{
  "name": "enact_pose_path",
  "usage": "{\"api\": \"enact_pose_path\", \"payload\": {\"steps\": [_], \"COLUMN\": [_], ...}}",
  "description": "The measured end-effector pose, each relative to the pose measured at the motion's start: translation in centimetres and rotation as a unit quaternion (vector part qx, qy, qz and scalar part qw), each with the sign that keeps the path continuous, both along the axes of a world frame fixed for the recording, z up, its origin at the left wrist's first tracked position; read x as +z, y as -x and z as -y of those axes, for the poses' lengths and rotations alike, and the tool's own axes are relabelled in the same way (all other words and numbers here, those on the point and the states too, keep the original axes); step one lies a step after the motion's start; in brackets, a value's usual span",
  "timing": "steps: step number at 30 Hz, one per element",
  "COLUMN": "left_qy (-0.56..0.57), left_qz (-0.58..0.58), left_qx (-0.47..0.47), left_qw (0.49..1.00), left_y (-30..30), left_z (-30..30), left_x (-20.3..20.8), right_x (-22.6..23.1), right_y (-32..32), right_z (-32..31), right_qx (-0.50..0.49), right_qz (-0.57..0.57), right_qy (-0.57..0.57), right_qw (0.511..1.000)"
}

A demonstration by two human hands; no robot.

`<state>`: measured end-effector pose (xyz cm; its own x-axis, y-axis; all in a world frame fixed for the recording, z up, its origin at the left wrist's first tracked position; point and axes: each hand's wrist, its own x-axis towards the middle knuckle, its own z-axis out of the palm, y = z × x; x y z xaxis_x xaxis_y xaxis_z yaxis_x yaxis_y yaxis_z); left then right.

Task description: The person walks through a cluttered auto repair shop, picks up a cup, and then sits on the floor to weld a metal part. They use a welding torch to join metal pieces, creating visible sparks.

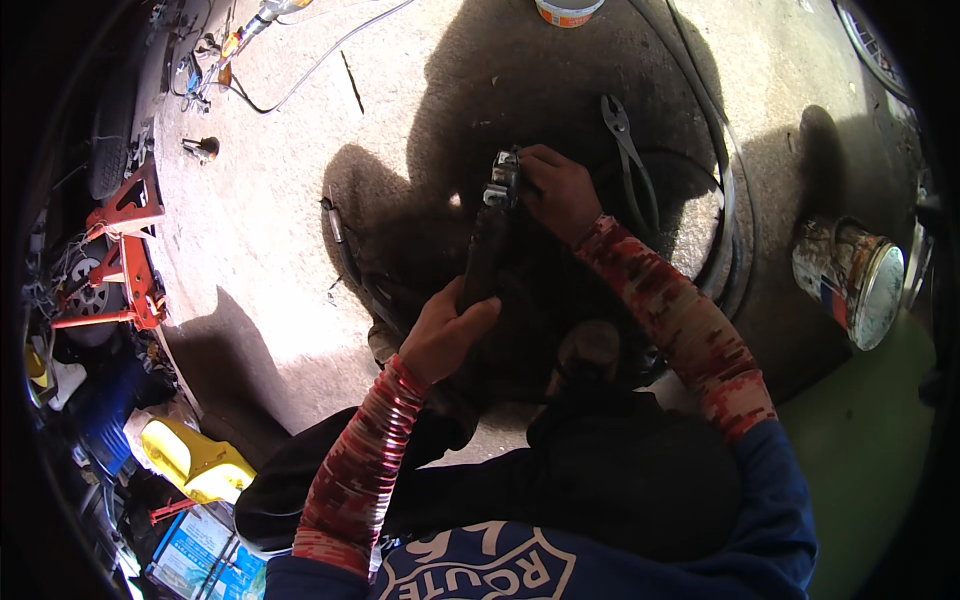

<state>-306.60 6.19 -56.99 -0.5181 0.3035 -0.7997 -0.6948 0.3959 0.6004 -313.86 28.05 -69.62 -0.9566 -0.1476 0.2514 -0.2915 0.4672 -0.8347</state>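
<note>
My left hand (447, 330) grips the lower end of a long dark bar-shaped tool (485, 245) that slants upward. My right hand (560, 190) holds the tool's metal head (502, 180) at the top, fingers wrapped around it. Both forearms wear red patterned sleeves. Under the hands lies a black tyre (725, 250) with a rubber tube, flat on the concrete floor and mostly in my shadow. A pair of pliers (622, 135) rests on the tyre just right of my right hand.
A dented metal can (852, 280) lies on its side at the right. Red jack stands (120, 250) and a wheel sit at the left, a yellow container (195, 460) at lower left. Cables and small tools (215, 60) lie at the top left, a tub (566, 10) at the top.
</note>
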Motion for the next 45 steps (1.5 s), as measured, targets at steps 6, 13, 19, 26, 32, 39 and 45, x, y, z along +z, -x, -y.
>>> {"api": "enact_pose_path", "payload": {"steps": [6,13,19,26,32,39,45], "left_qy": [-0.069,-0.019,0.156,0.360,0.333,0.259,0.246], "left_qz": [0.014,-0.088,-0.359,-0.434,-0.507,-0.541,-0.539], "left_qx": [0.049,-0.015,-0.191,-0.166,-0.151,-0.125,-0.128], "left_qw": [0.996,0.996,0.900,0.809,0.780,0.791,0.796], "left_y": [-0.6,0.6,3.2,4.5,5.9,5.8,6.4], "left_z": [1.3,3.1,3.2,0.2,-0.1,0.8,1.2], "left_x": [-1.8,-2.7,-1.9,-4.8,-8.7,-10.3,-11.3], "right_x": [0.4,1.4,2.9,3.3,2.3,0.9,0.8], "right_y": [0.3,1.8,1.3,0.2,-1.1,-1.3,-0.8], "right_z": [-0.1,-0.8,-1.2,-5.6,-6.7,-6.8,-6.2], "right_qx": [0.023,0.127,0.042,0.054,0.026,0.041,0.037], "right_qz": [-0.002,0.020,0.009,0.007,0.030,0.045,0.042], "right_qy": [-0.116,-0.137,0.006,0.021,-0.147,-0.204,-0.200], "right_qw": [0.993,0.982,0.999,0.998,0.988,0.977,0.978]}}
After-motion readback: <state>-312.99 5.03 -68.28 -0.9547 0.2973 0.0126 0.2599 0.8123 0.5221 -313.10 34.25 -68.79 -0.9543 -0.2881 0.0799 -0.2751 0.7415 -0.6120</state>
